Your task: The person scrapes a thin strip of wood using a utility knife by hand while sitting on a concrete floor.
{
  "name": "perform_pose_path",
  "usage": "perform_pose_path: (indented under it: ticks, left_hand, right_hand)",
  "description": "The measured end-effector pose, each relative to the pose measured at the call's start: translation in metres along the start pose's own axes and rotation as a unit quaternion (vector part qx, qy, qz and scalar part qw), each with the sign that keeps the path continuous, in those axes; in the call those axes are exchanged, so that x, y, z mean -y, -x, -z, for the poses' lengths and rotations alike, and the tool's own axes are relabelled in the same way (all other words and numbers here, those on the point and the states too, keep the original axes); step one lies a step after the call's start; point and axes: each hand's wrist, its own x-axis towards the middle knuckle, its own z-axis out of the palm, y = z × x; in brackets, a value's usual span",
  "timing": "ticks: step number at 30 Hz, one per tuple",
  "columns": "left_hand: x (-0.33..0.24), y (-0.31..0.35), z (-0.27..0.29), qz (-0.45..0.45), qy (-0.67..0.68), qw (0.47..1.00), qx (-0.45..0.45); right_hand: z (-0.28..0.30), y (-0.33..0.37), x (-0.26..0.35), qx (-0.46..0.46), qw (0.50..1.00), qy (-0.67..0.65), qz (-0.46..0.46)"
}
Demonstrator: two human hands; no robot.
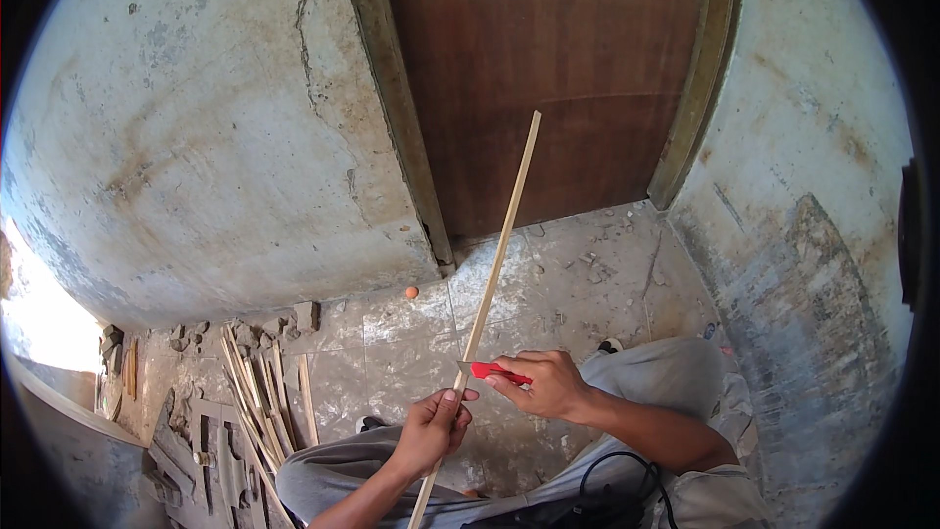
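Observation:
A long, thin, pale wooden strip (502,245) runs up and away from my lap at a slant, its far end in front of the brown door. My left hand (438,428) is closed round its lower part. In my right hand (553,385) is a red-handled utility knife (497,372), fingers wrapped about the handle. The knife's short blade points left and meets or crosses the strip just above my left hand; whether it cuts into the wood is too small to tell.
Several more wooden strips (262,397) lean in a bundle at my left, beside a slotted board (223,456). Stone chunks (306,315) and a small orange ball (412,292) lie along the cracked wall (196,157). A brown door (548,49) stands ahead, and a stained wall (783,235) rises at right.

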Motion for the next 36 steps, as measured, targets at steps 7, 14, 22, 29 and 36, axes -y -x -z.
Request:
perform_pose_path:
  ticks: [7, 14, 22, 29, 36]
  left_hand:
    - [0.0061, 0.0002, -0.0008, -0.054, -0.067, 0.996, -0.015]
    - [0.0052, 0.0010, -0.0020, -0.034, -0.048, 0.998, -0.028]
    - [0.0028, 0.0045, -0.0018, -0.042, -0.065, 0.996, -0.033]
    - [0.0030, 0.0041, -0.0015, -0.029, -0.055, 0.998, -0.030]
    - [0.0026, 0.0053, -0.0006, -0.023, -0.050, 0.998, -0.026]
  right_hand:
    - [-0.0030, 0.0011, 0.0044, -0.017, 0.998, 0.060, 0.002]
    - [-0.0043, 0.0011, 0.0053, -0.008, 0.996, 0.084, -0.009]
    - [-0.0070, 0.0000, 0.0039, -0.003, 0.997, 0.071, -0.018]
    - [-0.0072, -0.0011, 0.0028, -0.011, 0.997, 0.079, -0.014]
    - [-0.0063, -0.0026, 0.0007, 0.009, 0.996, 0.078, -0.033]
